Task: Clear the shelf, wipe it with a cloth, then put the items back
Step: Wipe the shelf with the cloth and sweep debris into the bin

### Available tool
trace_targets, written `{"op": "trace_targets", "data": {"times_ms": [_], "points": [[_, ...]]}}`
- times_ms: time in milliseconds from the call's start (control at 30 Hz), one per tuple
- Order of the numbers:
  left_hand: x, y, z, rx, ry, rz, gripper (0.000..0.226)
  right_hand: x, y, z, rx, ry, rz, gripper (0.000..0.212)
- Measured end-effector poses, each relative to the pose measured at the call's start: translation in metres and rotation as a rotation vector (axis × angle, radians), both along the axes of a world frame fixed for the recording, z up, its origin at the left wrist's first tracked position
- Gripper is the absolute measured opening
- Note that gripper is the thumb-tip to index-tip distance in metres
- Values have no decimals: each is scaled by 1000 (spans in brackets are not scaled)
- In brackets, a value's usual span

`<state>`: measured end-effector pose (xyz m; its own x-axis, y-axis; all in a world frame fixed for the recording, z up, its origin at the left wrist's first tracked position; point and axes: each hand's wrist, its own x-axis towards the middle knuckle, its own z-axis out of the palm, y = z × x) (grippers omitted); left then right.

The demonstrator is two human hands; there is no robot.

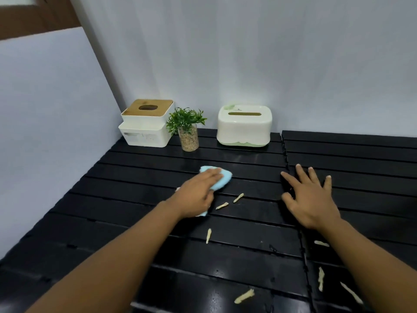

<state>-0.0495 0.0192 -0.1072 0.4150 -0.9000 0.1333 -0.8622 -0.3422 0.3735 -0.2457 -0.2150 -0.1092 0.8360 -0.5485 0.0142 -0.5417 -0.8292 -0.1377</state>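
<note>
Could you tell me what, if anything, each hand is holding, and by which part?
The left hand presses flat on the middle of the blue cloth; its edges stick out. The right hand holds nothing, spread open on the shelf.
</note>
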Motion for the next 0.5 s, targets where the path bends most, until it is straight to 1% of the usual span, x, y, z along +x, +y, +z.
{"op": "trace_targets", "data": {"times_ms": [133, 200, 233, 267, 367, 433, 500], "points": [[-54, -37, 6, 40, 51, -313, 55, -3, 1, 2, 63, -69, -62, 63], [-67, -39, 7, 31, 96, -415, 54, -3, 0, 3, 75, -81, -54, 62], [-65, -39, 9, 2, 112, -414, 55, -3, 0, 3, 74, -85, -51, 61], [-56, -41, 9, -45, 122, -371, 55, -3, -1, 4, 69, -88, -52, 60], [-2, -57, 12, -181, 113, -107, 52, -1, 0, 1, 32, -92, -54, 56], [31, -78, 15, -171, 67, -22, 53, 0, 0, -2, 7, -86, -52, 55], [45, -104, 9, -99, 44, -32, 51, 1, -2, -4, -4, -77, -55, 56]]}}
